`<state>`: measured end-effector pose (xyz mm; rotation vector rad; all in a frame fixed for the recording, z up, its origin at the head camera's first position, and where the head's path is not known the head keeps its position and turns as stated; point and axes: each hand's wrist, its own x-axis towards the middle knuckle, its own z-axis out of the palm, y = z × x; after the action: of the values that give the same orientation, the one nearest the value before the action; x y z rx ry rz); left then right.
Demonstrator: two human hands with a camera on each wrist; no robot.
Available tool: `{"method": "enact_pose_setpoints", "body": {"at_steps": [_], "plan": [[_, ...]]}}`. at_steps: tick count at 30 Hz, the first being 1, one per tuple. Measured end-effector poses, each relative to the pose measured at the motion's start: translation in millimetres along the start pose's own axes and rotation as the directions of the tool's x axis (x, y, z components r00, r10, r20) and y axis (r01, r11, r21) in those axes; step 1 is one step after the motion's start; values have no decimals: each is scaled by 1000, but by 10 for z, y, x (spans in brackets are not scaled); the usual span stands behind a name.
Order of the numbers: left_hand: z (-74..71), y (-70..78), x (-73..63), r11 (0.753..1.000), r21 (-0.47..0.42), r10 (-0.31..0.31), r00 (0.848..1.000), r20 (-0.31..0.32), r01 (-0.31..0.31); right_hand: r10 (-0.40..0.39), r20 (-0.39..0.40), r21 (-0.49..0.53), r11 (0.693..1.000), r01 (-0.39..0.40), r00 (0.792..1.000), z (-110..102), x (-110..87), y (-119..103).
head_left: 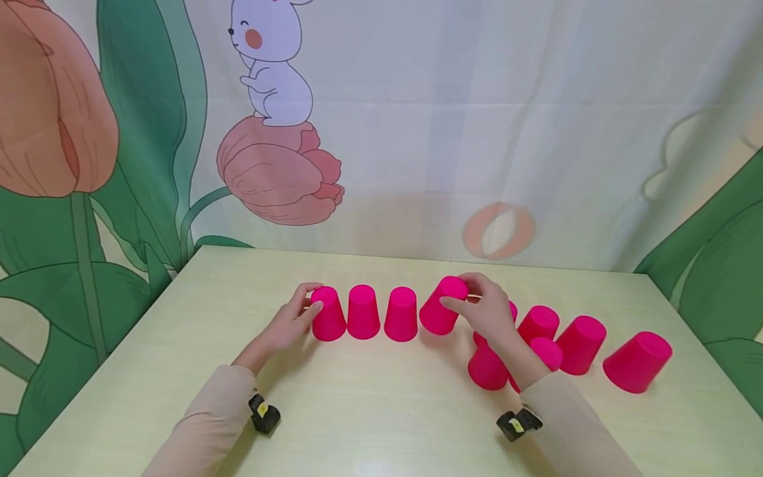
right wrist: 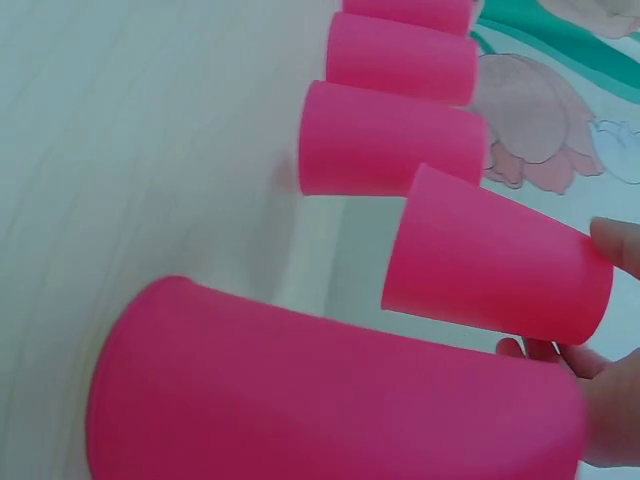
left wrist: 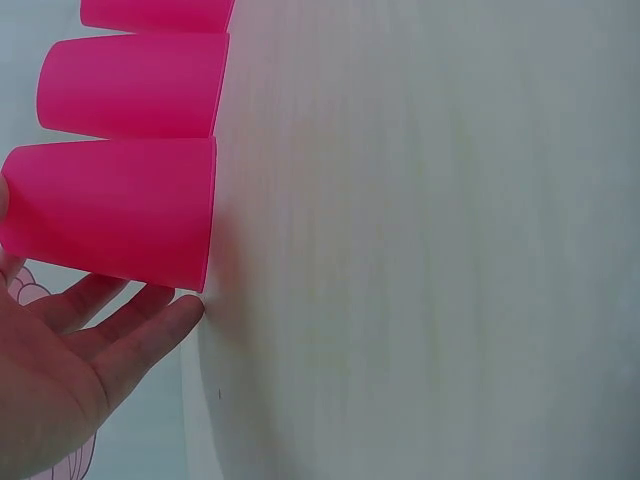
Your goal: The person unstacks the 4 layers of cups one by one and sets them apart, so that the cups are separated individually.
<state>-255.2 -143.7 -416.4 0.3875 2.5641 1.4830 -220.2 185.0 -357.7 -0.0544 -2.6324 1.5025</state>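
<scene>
1. Cups (head_left: 401, 315): smooth, pink, tapered, with flat round tops and wide mouths downward, ranged across a pale, faintly grained bench (head_left: 357, 411).
2. End cup (head_left: 328, 317), leftmost in the row: mouth down on the bench, pinched between thumb and fingers (left wrist: 150, 345) of the left hand (head_left: 292, 324).
3. Midway between both hands: two more of the same shape, mouth down, side by side.
4. Tilted cup (head_left: 441, 311): raised off the bench, clamped in the right hand (head_left: 491, 311), thumb across the near side, other fingers behind.
5. Under and beyond the right forearm: several more, closely grouped, partly hidden; lone cup (head_left: 638, 362) apart at far right.
</scene>
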Motion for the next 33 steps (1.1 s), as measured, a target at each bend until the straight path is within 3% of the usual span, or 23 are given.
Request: {"method": "enact_pose_setpoints", "body": {"at_steps": [3,10,12,14,20,22,27,28,30,33], "plan": [[7,0,5,1000,2,-4,1000,0,4,-39,-46,55,998,42,998,-25,-22,37],[4,-16,18,1000,4,3,1000,-1,-3,-129,-147,66,988,140,981,10,238,586],[5,-17,17,1000,4,4,1000,0,-4,-132,-161,71,987,145,978,-6,234,614],[5,-18,16,1000,6,5,1000,0,-5,-121,-165,80,987,136,979,-50,151,515],[3,-19,10,1000,10,7,1000,-2,-7,-99,-157,139,983,121,983,-259,-247,-63],[2,-20,9,1000,10,7,1000,-2,-7,-120,-170,165,975,148,978,-278,-167,98],[3,-21,7,1000,14,9,1000,-3,-9,-239,-241,131,952,275,941,-283,256,895],[3,-21,6,1000,14,10,1000,-4,-10,-246,-249,125,951,283,937,-309,266,924],[3,-22,6,1000,15,12,1000,-3,-12,-250,-250,152,944,293,935,-384,176,815],[2,-21,6,1000,15,17,1000,-1,-17,-212,-243,166,952,256,946,-524,-155,336]]}}
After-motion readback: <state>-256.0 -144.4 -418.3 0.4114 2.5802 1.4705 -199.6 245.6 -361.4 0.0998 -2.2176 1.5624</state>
